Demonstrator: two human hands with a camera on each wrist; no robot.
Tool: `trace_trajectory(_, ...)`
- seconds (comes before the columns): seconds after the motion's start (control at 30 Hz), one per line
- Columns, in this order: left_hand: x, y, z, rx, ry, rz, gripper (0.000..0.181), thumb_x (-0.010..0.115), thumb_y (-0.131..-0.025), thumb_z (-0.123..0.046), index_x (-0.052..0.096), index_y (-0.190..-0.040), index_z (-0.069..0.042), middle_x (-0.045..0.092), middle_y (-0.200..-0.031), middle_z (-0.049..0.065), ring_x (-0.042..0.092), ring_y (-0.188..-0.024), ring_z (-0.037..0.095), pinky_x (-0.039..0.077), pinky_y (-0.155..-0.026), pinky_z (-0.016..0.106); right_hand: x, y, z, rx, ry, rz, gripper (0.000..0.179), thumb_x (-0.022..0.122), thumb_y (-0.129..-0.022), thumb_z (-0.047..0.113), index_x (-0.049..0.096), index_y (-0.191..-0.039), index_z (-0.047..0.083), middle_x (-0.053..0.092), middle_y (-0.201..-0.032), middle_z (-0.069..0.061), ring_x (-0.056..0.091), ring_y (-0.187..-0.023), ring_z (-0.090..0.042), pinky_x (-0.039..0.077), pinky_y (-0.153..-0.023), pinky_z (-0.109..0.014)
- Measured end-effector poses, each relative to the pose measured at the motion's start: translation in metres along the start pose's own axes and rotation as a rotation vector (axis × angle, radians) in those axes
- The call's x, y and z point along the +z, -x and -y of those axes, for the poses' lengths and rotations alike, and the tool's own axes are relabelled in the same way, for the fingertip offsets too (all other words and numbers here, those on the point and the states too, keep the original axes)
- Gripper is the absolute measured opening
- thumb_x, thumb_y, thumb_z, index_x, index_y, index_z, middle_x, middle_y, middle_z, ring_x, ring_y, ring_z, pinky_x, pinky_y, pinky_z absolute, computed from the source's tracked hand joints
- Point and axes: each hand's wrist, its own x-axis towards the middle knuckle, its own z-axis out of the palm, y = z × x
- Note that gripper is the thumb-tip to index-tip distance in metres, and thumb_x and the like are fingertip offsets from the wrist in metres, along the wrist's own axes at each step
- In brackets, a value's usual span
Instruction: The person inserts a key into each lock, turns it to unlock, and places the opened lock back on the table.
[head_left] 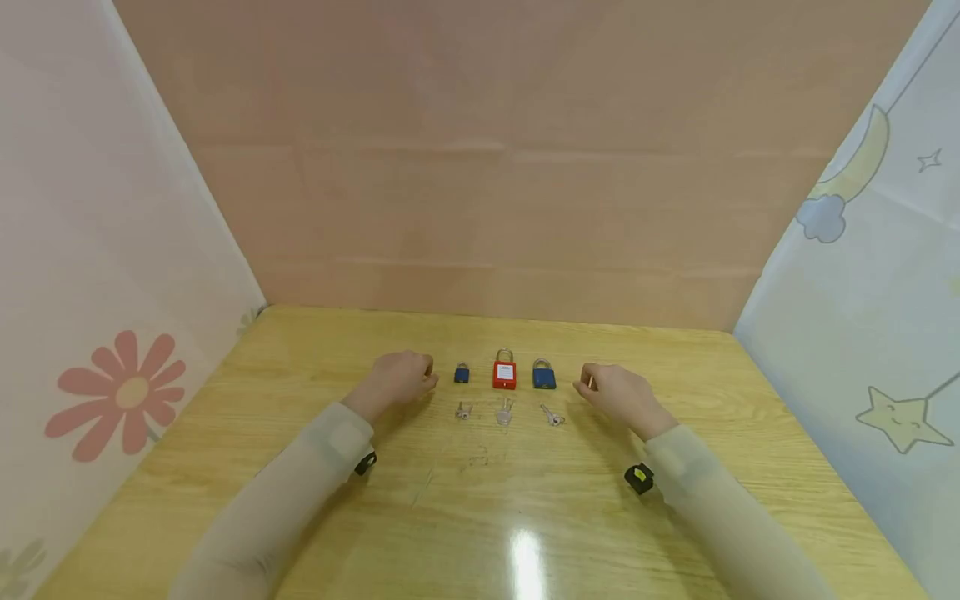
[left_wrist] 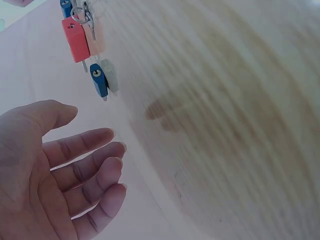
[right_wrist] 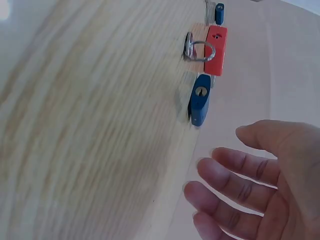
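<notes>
Three padlocks lie in a row on the wooden table: a small blue padlock (head_left: 462,375) at left, a red padlock (head_left: 505,375) with a white label in the middle, and a larger blue padlock (head_left: 543,379) at right. In front of each is a set of keys: left keys (head_left: 464,412), middle keys (head_left: 505,412) and right keys (head_left: 553,417). My left hand (head_left: 397,382) is left of the small blue padlock, fingers loosely bent around nothing. To the right of the larger blue padlock, my right hand (head_left: 619,395) is likewise relaxed. In both wrist views the palms are bare.
The wooden table (head_left: 420,533) ends at a plain peach backdrop (head_left: 487,167). Patterned side panels stand at left, with a red flower (head_left: 131,394), and at right, with a yellow star (head_left: 906,419). Black wrist devices sit under both sleeves.
</notes>
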Motion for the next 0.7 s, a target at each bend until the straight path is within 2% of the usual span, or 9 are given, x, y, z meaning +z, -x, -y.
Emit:
trace_trajectory(0.17,0.001,0.0,-0.001,-0.004,-0.006,0.008,0.025,0.053,-0.099,-0.034,0.064,-0.093,-0.012,0.06,-0.073,-0.002,0.055,-0.06,0.012,0.046,-0.053,0.029,-0.004,-0.001,0.022,-0.03,-0.003,0.022,0.019,0.055,-0.098,0.031,0.06,-0.091,0.013,0.059,-0.07,0.002,0.046,-0.054,-0.012,0.037,-0.048,-0.027)
trace_trajectory(0.27,-0.002,0.0,-0.002,-0.002,-0.004,0.004,0.024,0.053,-0.099,-0.034,0.064,-0.093,-0.012,0.06,-0.072,-0.002,0.054,-0.059,0.012,0.046,-0.052,0.029,-0.006,-0.006,0.05,-0.103,0.007,0.029,0.02,0.056,-0.098,0.03,0.058,-0.086,0.015,0.055,-0.067,0.004,0.046,-0.054,-0.011,0.036,-0.048,-0.026)
trace_trajectory(0.37,-0.004,0.0,-0.002,-0.003,0.001,0.01,0.024,0.053,-0.099,-0.033,0.063,-0.093,-0.012,0.059,-0.071,-0.003,0.054,-0.059,0.012,0.045,-0.051,0.029,-0.006,-0.013,0.083,-0.211,0.006,0.038,0.019,0.058,-0.097,0.029,0.058,-0.084,0.016,0.055,-0.066,0.005,0.047,-0.055,-0.009,0.037,-0.049,-0.025)
trace_trajectory(0.53,-0.005,-0.001,0.0,-0.017,-0.004,0.029,0.024,0.053,-0.099,-0.034,0.063,-0.094,-0.013,0.059,-0.071,-0.003,0.055,-0.059,0.012,0.046,-0.052,0.03,0.009,-0.028,0.131,-0.37,0.043,0.075,0.013,0.063,-0.095,0.026,0.059,-0.087,0.017,0.058,-0.068,0.007,0.049,-0.054,-0.007,0.041,-0.048,-0.023)
trace_trajectory(0.7,-0.002,0.0,-0.001,-0.008,-0.013,0.023,0.024,0.053,-0.099,-0.035,0.063,-0.095,-0.013,0.06,-0.074,-0.002,0.055,-0.061,0.012,0.047,-0.053,0.031,0.032,-0.045,0.15,-0.387,0.106,0.143,0.013,0.069,-0.091,0.021,0.058,-0.097,0.017,0.064,-0.086,0.004,0.054,-0.064,-0.006,0.045,-0.052,-0.022)
